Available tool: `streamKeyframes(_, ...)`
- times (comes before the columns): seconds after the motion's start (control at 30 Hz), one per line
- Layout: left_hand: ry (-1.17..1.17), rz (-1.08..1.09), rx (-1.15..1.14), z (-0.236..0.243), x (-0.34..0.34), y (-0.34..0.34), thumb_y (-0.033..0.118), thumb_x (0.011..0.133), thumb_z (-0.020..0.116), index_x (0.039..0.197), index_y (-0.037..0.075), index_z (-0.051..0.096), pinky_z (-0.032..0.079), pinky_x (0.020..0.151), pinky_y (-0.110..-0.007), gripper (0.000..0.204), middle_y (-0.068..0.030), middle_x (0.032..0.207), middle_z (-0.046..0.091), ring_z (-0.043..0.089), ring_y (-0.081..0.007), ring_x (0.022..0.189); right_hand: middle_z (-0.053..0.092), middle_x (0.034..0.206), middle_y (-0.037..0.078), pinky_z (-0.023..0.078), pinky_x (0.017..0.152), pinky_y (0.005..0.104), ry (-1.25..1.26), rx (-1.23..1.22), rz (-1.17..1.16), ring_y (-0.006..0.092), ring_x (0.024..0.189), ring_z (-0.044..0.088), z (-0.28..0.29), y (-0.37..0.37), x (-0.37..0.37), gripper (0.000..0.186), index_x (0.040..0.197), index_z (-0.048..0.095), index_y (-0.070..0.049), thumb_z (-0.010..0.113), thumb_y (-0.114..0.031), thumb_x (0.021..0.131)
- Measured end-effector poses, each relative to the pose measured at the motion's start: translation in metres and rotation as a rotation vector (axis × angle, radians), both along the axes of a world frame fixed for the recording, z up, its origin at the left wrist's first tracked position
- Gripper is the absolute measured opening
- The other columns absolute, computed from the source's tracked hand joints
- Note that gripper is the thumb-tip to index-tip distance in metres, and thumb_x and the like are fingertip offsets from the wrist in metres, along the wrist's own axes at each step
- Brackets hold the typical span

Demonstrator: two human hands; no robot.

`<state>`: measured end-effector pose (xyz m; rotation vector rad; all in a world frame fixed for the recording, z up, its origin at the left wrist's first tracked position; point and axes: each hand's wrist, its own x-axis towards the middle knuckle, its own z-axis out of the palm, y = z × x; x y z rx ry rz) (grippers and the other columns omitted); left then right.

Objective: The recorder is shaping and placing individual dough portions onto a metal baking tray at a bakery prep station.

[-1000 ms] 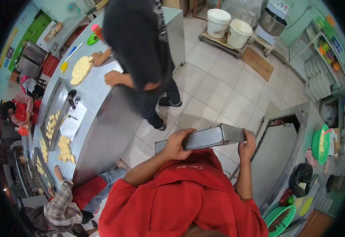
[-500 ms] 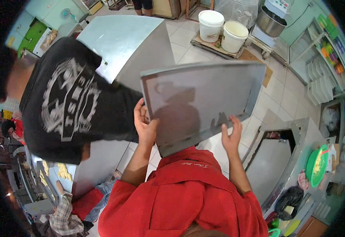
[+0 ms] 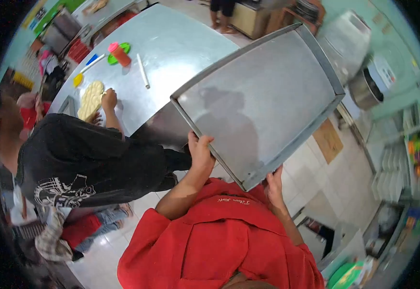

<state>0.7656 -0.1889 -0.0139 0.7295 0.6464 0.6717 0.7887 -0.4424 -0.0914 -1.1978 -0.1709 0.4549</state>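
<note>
Head view: your left hand [image 3: 201, 153] is gripping the left rim of the metal tray [image 3: 277, 103], thumb over the edge, fingers partly hidden; your right hand [image 3: 274, 185] grasps the near right rim close to the corner, most of the grip out of sight below. Tray is held up in front of your red apron [image 3: 219, 231], tilted, inner face toward you. Half a second ago your right fingers showed loosely above that rim; now they are mostly under it, and the tray has turned corner-on to you. Judgement: weight seems shared by both hands, tray fully in your keeping, not set down. Your view has swung too; more of the metal table [image 3: 181, 43] shows, a co-worker's hand [image 3: 109, 99] at the dough [image 3: 91, 100]. Containers: the tray's floor carries only a shadow. Red-orange bottle [image 3: 120, 55] beside a green dish [image 3: 125, 46], contents unclear. Mixer bowl [image 3: 365, 91] well off at right, dark inside, can't tell what it holds. Green basin [image 3: 341, 278], lower right, pale stuff at its edge, too blurred to name.
</note>
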Motion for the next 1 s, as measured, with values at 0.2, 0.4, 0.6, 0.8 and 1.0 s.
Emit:
streamKeyframes(0.2, -0.041, 0.123, 0.003, -0.028, 0.035, 0.01, -0.001, 0.08, 0.052, 0.136, 0.009, 0.038, 0.049, 0.098, -0.045, 0.058, -0.0116, 0.125, 0.049, 0.054, -0.0281, 0.114, 0.044, 0.144, 0.013, 0.031, 0.115, 0.0392, -0.124, -0.183, 0.116, 0.027, 0.132, 0.043, 0.003, 0.044, 0.116, 0.079, 0.155, 0.022, -0.001, 0.057, -0.007, 0.085)
streamKeyframes(0.4, 0.024, 0.365, -0.06, -0.061, 0.083, 0.006, -0.006, 0.083, 0.058, 0.146, 0.007, 0.025, 0.037, 0.111, -0.041, 0.072, -0.0129, 0.137, 0.046, 0.047, -0.0275, 0.129, 0.04, 0.151, 0.017, 0.028, 0.117, 0.0366, -0.255, -0.114, 0.322, 0.0259, 0.14, 0.039, 0.03, 0.097, 0.24, 0.084, 0.156, 0.024, 0.004, 0.053, -0.002, 0.077)
streamKeyframes(0.6, 0.219, 0.328, -0.142, -0.075, 0.101, -0.007, 0.006, 0.093, 0.063, 0.148, 0.008, 0.025, 0.051, 0.099, -0.043, 0.067, -0.0125, 0.141, 0.046, 0.053, -0.026, 0.126, 0.039, 0.153, 0.016, 0.026, 0.118, 0.0355, -0.286, -0.067, 0.534, 0.025, 0.142, 0.038, 0.018, 0.142, 0.319, 0.085, 0.156, 0.021, 0.006, 0.048, 0.0, 0.076)
streamKeyframes(0.8, 0.385, 0.087, -0.048, -0.115, 0.058, 0.014, 0.03, 0.098, 0.067, 0.146, 0.006, 0.034, 0.055, 0.089, -0.041, 0.063, -0.0117, 0.13, 0.056, 0.062, -0.0241, 0.111, 0.045, 0.148, 0.013, 0.034, 0.112, 0.0331, -0.184, -0.128, 0.634, 0.0226, 0.134, 0.045, 0.009, 0.192, 0.353, 0.082, 0.157, 0.023, 0.003, 0.048, -0.002, 0.079)
streamKeyframes(1.0, 0.755, -0.142, 0.197, -0.154, 0.022, 0.03, 0.036, 0.095, 0.07, 0.126, 0.002, 0.06, 0.054, 0.088, -0.034, 0.048, -0.0138, 0.116, 0.067, 0.065, -0.022, 0.104, 0.048, 0.144, 0.011, 0.041, 0.103, 0.0303, -0.145, -0.124, 0.7, 0.0202, 0.125, 0.05, 0.006, 0.248, 0.39, 0.082, 0.157, 0.026, 0.0, 0.051, -0.002, 0.079)
